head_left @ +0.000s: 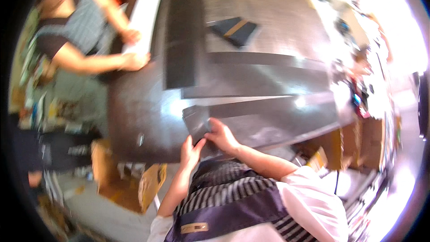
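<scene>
At the near edge of a dark table, both my hands pinch a small dark grey flat piece, its material unclear. My left hand grips its lower edge, thumb up. My right hand closes on the lower right side, close to my left fingertips. Just right of the piece lies a long dark strip, slanting along the near edge. Beyond it is another wide dark strip. A third dark strip runs away from me, left of the table's middle.
A folded dark bundle with a tan band lies farther back on the table. At the left, a co-worker's hands rest on a long white strip. Cardboard boxes stand below left and at the right.
</scene>
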Tool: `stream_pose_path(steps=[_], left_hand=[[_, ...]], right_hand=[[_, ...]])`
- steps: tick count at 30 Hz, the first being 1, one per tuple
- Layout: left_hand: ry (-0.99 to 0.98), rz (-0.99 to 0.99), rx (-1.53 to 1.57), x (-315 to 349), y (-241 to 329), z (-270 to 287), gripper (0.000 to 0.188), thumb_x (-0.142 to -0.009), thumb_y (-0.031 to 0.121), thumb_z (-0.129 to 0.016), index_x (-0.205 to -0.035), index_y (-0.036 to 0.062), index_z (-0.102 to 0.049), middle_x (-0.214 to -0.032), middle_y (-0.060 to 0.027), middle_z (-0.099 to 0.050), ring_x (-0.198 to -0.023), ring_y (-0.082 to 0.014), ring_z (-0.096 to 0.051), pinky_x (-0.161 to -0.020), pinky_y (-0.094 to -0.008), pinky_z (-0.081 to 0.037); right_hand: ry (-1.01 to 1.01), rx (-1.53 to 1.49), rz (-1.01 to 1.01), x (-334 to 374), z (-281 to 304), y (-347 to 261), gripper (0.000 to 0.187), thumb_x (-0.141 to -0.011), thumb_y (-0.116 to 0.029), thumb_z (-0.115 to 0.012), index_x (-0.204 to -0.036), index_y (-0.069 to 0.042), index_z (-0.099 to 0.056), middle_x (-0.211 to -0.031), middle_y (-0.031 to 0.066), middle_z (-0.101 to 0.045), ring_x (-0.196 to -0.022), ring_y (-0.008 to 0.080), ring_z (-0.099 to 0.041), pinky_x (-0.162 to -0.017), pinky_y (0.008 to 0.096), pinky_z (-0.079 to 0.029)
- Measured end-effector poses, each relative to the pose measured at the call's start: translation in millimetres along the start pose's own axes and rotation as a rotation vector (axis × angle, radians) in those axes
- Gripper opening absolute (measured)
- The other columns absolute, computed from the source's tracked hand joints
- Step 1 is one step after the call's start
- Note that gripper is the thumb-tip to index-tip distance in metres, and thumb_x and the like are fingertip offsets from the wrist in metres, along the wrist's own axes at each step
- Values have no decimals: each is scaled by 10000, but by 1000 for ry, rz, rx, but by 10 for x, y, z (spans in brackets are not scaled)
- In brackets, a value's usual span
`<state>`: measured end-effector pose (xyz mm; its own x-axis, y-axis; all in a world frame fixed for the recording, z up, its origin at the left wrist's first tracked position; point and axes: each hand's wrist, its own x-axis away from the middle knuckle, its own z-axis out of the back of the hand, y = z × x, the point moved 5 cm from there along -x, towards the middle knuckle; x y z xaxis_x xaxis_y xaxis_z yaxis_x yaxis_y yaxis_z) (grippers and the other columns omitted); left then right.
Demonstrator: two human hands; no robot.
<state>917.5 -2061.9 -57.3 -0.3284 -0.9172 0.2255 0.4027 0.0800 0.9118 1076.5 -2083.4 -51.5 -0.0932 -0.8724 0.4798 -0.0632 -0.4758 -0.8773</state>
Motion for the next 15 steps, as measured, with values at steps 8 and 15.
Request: stream_pose_path(steps=[8,15], left_hand=[[-398,-185,-123,166,774,-1413,417,-835,100,-674,-1209,10,-513,-1144,-128,-529,-936,-215,-586,-791,-321,-511],[-55,-280,-551,78,819,-2230,471,-748,108,-704,-1172,8,-526,-1240,-184,-451,-1172,-379,-432,-1008,-449,-357]], right_hand=[[688,-25,-96,1149,3181,457,666,-751,-80,-749,-1357,-110,-475,-1151,178,-579,-964,233,-572,-800,341,-493],[1258,-18,120,2283,6510,1410,634,-747,68,-653,-1339,-59,-466,-895,95,-636,-787,189,-626,-687,304,-528]])
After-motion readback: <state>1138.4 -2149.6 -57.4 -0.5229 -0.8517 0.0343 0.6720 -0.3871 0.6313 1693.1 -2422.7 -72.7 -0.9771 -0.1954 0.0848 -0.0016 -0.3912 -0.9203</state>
